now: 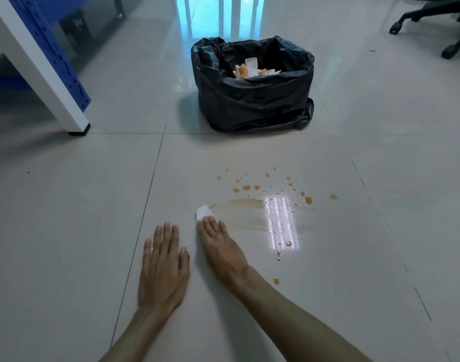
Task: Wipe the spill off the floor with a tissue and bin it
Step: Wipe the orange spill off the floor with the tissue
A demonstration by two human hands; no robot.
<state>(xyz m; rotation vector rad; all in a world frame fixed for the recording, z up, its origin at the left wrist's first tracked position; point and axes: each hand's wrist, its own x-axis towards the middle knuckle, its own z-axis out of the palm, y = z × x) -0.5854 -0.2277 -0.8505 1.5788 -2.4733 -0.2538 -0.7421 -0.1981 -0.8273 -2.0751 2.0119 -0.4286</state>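
Head cam: right hand (219,246) presses a folded white tissue (204,212) to the tile floor (66,205) w/ its fingertips, at the left end of a brown smear (239,205). Left hand (162,267) lies flat, fingers spread, just beside. Orange spill drops (308,200) dot tiles farther on; black-bagged bin (252,100) sits beyond w/ stained tissues inside.

1. Two hands: the left hand (163,270) and the right hand (221,246), both on the floor (66,205).
2. One white tissue (203,212), near the right hand's fingertips.
3. One orange spill (249,205): a single wide smear, with too many small drops around it to count exactly.
4. One bin (252,100), lined with one black bag, far centre.
5. Several stained tissues (245,70) inside the bin; the number is unclear.
6. One office chair base (432,19), far right.
7. One white table leg (40,66), far left.
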